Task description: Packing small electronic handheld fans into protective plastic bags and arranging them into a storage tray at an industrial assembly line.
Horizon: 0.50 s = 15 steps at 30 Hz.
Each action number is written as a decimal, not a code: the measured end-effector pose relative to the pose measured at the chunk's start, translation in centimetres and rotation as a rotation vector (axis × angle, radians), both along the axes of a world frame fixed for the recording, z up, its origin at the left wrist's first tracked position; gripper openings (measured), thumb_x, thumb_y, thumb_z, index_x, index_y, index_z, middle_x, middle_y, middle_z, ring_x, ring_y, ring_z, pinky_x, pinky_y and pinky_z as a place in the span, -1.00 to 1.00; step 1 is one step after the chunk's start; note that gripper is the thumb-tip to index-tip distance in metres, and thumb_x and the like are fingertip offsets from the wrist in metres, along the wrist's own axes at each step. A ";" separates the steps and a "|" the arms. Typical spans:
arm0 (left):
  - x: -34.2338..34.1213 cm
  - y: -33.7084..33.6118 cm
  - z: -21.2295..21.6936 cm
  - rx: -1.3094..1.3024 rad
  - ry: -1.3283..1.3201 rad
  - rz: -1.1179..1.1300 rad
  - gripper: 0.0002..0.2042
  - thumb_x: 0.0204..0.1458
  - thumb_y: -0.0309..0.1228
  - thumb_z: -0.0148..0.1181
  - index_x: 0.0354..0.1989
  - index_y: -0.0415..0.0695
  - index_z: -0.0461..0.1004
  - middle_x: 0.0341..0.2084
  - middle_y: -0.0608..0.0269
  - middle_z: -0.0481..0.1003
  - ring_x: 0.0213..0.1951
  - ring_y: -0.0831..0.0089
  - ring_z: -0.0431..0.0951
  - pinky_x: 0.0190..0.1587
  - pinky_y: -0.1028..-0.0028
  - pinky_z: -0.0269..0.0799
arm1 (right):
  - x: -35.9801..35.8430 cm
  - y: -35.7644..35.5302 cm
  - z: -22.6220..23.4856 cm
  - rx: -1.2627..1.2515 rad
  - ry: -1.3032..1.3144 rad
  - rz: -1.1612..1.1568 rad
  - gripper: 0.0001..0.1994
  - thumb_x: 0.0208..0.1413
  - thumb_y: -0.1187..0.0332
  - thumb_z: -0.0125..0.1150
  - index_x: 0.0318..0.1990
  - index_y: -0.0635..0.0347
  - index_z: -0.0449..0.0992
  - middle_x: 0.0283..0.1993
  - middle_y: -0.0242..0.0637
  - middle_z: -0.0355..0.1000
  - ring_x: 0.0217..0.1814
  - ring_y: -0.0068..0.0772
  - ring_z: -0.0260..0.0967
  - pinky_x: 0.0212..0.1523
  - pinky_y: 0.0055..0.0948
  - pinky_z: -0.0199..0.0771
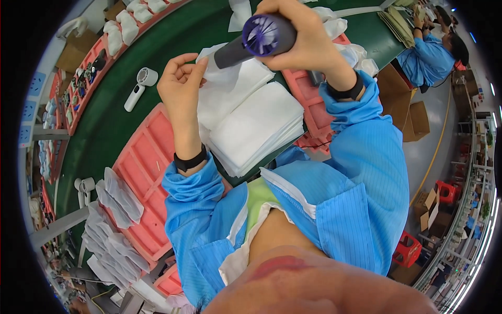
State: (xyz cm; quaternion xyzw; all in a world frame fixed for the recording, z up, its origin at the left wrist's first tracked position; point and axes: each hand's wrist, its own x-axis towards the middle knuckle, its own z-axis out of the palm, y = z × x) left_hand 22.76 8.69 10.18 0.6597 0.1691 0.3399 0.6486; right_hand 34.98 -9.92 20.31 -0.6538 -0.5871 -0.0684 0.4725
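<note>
My right hand (311,41) is closed around the head of a dark grey handheld fan (229,53) with purple blades. The fan's handle slants down to the left, over a thin white bag (226,79). At the bag's upper edge, my left hand (179,86) pinches the thin material between thumb and fingers, close to the handle's end. I cannot tell whether the handle tip is inside the bag or in front of it. Below lies a stack of flat white bags (253,125). A white handheld fan (141,86) rests on the green table left of my left hand.
A pink divided tray (144,175) lies at the left, with wrapped items (116,246) beside it. Another pink tray (308,102) is under my right forearm. Trays of parts line the far left. A co-worker in blue (429,60) sits at the upper right, near cardboard boxes (417,120).
</note>
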 end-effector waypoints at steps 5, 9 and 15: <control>-0.9 -0.1 0.8 -0.063 -0.106 0.044 -0.86 0.00 -0.46 0.32 -0.33 -0.25 0.52 -0.56 0.39 0.49 -0.53 0.69 0.42 -0.46 0.69 0.30 | -0.7 2.7 -3.9 0.128 -0.153 0.107 -0.44 -0.39 0.46 0.48 -0.08 0.20 0.44 -0.13 -0.16 0.39 -0.10 -0.20 0.38 -0.10 -0.39 0.42; -1.9 0.1 1.2 -0.059 -0.200 0.047 -0.88 0.04 -0.47 0.28 -0.32 -0.24 0.51 -0.50 0.39 0.49 -0.45 0.69 0.41 -0.38 0.69 0.30 | -1.5 5.6 -6.6 0.195 -0.205 0.162 -0.39 -0.41 0.47 0.55 -0.05 0.20 0.45 -0.08 -0.20 0.37 -0.05 -0.23 0.36 -0.09 -0.40 0.42; -2.0 0.9 1.2 -0.025 -0.376 0.090 -0.92 0.08 -0.51 0.21 -0.28 -0.20 0.46 -0.39 0.38 0.46 -0.34 0.68 0.39 -0.31 0.68 0.26 | -0.9 5.4 -6.6 0.283 -0.246 0.171 -0.39 -0.40 0.45 0.57 -0.06 0.23 0.44 -0.10 -0.18 0.35 -0.07 -0.21 0.35 -0.09 -0.39 0.42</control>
